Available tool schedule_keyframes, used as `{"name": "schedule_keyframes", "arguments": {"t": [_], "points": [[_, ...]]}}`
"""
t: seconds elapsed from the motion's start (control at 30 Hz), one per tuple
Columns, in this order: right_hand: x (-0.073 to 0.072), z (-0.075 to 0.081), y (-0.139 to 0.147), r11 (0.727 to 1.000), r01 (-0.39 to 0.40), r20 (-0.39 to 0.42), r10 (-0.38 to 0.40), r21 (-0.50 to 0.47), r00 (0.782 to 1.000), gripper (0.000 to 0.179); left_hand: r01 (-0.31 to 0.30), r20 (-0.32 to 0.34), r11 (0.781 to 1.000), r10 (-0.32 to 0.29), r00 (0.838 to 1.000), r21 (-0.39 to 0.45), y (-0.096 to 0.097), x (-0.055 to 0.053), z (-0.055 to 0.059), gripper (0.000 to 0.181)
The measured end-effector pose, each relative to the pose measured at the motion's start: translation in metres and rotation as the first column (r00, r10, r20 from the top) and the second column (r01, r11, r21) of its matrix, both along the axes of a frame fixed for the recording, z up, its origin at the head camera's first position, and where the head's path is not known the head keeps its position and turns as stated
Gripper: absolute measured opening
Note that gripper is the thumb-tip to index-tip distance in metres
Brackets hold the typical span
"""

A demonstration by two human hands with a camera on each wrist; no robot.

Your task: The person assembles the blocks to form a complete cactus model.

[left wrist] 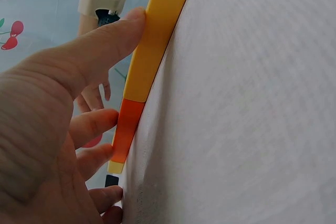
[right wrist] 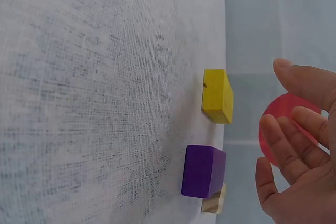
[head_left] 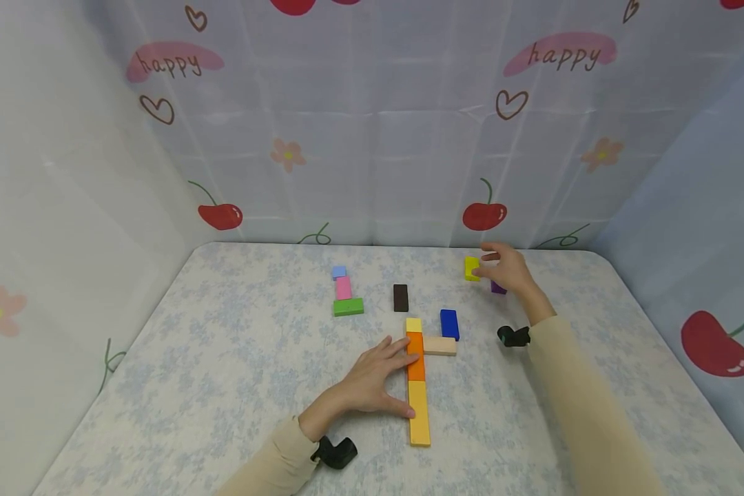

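Left of the orange block (head_left: 417,370), the left hand (head_left: 372,379) touches it with spread fingers, gripping nothing, thumb on the amber block (head_left: 419,427) at its near end, while beyond and right of it the empty right hand (head_left: 508,271) hovers near the yellow block (right wrist: 213,90).

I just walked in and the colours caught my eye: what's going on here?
At a patterned table, a person's left hand touches a long yellow block and an orange block, lined up end to end. The right hand hovers, holding nothing, near a bright yellow block and a purple block. A pale wooden block sits right of the orange one, and a dark block lies farther back.
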State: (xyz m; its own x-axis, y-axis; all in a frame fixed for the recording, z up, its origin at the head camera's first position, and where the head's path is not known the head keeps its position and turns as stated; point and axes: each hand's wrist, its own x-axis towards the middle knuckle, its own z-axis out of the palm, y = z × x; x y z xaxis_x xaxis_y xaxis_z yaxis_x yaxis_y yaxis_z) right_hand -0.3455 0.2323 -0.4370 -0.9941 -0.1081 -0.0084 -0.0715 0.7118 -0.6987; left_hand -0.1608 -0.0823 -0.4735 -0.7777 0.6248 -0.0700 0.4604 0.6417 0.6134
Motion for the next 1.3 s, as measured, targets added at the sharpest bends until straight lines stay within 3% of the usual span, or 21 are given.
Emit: {"name": "schedule_keyframes", "arguments": {"t": [0.37,0.6,1.0,1.3], "points": [[-0.018,-0.009,0.002,0.993,-0.071,0.06,0.066,0.09,0.996,0.075,-0.01,0.001,1.0,0.01,1.0,-0.005,0.0,0.0,-0.001,0.089],[-0.024,-0.017,0.002,0.985,-0.069,0.066,0.06,0.16,0.996,0.075,-0.012,0.001,1.0,0.012,1.0,-0.001,-0.001,0.0,-0.004,0.088],[-0.023,-0.019,-0.002,0.976,-0.044,0.104,0.022,0.213,0.994,0.072,-0.009,-0.006,1.0,0.009,1.0,-0.001,0.0,-0.001,-0.006,0.088],[-0.02,-0.017,-0.004,0.98,-0.055,0.103,0.035,0.193,0.994,0.068,-0.01,-0.008,1.0,0.01,1.0,-0.007,0.0,-0.001,-0.006,0.088]]}}
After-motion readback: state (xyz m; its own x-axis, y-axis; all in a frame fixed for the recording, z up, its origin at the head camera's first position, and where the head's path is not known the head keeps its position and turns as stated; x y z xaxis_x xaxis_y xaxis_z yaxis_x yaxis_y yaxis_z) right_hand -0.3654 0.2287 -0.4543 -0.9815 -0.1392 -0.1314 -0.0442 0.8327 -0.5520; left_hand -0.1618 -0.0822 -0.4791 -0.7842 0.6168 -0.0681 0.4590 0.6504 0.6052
